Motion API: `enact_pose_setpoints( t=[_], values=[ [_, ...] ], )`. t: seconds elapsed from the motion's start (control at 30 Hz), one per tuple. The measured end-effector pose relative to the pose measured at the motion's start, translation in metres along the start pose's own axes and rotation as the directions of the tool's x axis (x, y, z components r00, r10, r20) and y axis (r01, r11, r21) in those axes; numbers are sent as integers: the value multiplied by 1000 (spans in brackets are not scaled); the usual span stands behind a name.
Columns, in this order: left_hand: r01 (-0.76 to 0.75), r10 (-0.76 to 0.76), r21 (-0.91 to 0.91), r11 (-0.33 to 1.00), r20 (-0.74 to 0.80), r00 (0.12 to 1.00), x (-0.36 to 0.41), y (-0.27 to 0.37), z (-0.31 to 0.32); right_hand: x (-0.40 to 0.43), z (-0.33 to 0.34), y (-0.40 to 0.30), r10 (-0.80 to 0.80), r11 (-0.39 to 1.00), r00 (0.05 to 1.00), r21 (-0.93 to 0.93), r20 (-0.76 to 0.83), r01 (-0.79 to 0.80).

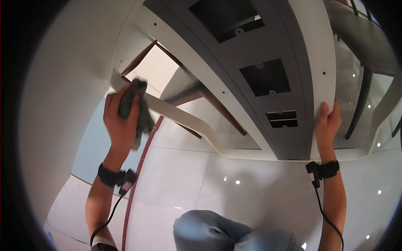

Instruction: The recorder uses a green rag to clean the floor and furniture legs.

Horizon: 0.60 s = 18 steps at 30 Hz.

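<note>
My left hand (117, 125) is shut on a crumpled dark green-grey cloth (144, 114), blurred as if in motion. It is close to the end of a curved white frame bar (185, 117), beside a large white panel (75, 62). Whether the cloth touches the bar I cannot tell. On the other side, my right hand (326, 128) grips the edge of a white rail (320, 47), its thumb on the top face. Between that rail and a second white rail (201, 70) runs a grey panel (232, 53) with several rectangular cutouts (265, 78).
Dark-legged chairs stand beyond the frame, one grey chair (361, 40) at the right and another chair (185, 84) seen through the gap. Glossy pale floor tiles (176, 175) lie below, crossed by a red strip (135, 185). Cables hang from both wrist straps. My jeans-clad knees (210, 229) are near.
</note>
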<state>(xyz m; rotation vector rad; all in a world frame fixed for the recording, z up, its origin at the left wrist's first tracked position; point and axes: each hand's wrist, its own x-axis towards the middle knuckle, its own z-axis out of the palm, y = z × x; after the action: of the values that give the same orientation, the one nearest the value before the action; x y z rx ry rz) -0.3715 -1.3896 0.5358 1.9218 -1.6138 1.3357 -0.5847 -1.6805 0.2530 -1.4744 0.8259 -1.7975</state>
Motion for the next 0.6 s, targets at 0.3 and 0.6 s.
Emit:
enact_pose_setpoints(
  t=[0.3, 0.6],
  values=[
    [-69, 33, -37, 997, -597, 802, 65, 39, 91, -3, 2, -3, -62, 991, 998, -122, 16, 64],
    [-132, 45, -245, 961, -334, 942, 13, 31, 106, -2, -2, 0, 40, 998, 985, -50, 168, -32]
  ],
)
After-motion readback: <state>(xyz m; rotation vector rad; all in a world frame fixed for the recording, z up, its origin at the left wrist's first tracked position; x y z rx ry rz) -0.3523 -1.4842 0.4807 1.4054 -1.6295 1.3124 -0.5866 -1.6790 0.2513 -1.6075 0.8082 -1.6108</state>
